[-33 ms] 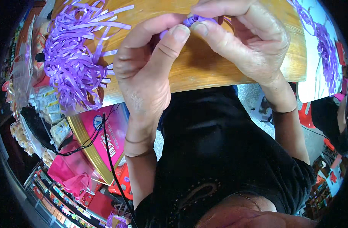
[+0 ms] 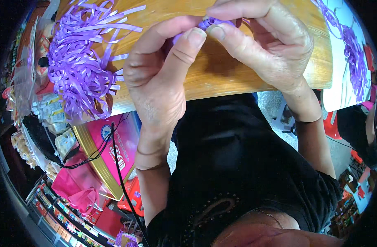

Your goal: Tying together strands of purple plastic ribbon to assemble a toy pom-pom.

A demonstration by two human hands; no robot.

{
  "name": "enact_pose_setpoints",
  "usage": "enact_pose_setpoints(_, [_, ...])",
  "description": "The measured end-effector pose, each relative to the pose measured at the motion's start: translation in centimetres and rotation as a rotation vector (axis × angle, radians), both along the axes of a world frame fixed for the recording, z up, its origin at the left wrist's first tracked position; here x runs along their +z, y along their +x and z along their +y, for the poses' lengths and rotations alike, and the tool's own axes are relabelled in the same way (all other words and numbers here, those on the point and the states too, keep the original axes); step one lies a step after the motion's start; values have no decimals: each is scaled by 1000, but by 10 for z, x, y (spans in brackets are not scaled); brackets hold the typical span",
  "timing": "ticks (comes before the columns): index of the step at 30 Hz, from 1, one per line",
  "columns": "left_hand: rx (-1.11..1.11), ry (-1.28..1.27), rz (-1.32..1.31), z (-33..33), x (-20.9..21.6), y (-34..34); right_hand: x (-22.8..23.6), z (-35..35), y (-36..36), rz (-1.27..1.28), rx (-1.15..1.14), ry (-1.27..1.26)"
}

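Note:
Above the wooden table (image 2: 221,82), both my hands meet at the top middle of the view. Between their fingertips is a small piece of purple ribbon (image 2: 215,21), bunched or coiled; its exact form is partly covered by the fingers. My left hand (image 2: 159,78) pinches its left end with thumb and forefinger, and a bit of purple also shows behind that thumb. At the other end, the thumb and forefinger of my right hand (image 2: 275,45) are closed on it. A large tangled heap of purple ribbons (image 2: 79,66) lies at the table's left side.
More purple ribbon (image 2: 353,61) lies on a white table (image 2: 334,88) at the right, with a person in dark clothing (image 2: 355,127) beside it. Left of me are packaged goods (image 2: 52,111), a pink and gold box or bag (image 2: 122,140), a hanging black cable (image 2: 117,164) and a red stool (image 2: 134,199).

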State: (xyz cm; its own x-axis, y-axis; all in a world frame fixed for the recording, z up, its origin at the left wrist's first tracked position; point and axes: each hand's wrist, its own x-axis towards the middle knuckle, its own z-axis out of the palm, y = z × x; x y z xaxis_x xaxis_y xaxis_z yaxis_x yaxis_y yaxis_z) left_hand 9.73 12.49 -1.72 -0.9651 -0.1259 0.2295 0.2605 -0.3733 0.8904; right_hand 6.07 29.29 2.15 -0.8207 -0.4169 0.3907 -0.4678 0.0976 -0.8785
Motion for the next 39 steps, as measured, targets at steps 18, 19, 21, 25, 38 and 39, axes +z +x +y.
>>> enact_pose_setpoints(18, [59, 24, 4, -3, -8, -2, -2, -3, -4, 4, 3, 99])
enact_pose_setpoints(19, [62, 23, 4, -4, -6, -2, -14, -3, -8, 62, 38, -20])
enact_pose_setpoints(21, [-7, 26, -17, -7, 0, 1, -12, -5, -7, 118, 78, -140])
enact_pose_setpoints(25, [22, -5, 16, -8, -2, -2, -7, -3, -4, -86, -32, -59])
enact_pose_setpoints(38, [61, -157, -11, -10, -6, -3, -15, -4, -9, 47, 36, -22])
enact_pose_setpoints(39, [58, -169, -4, -11, -5, -3, -15, -4, -10, 46, 38, -23])
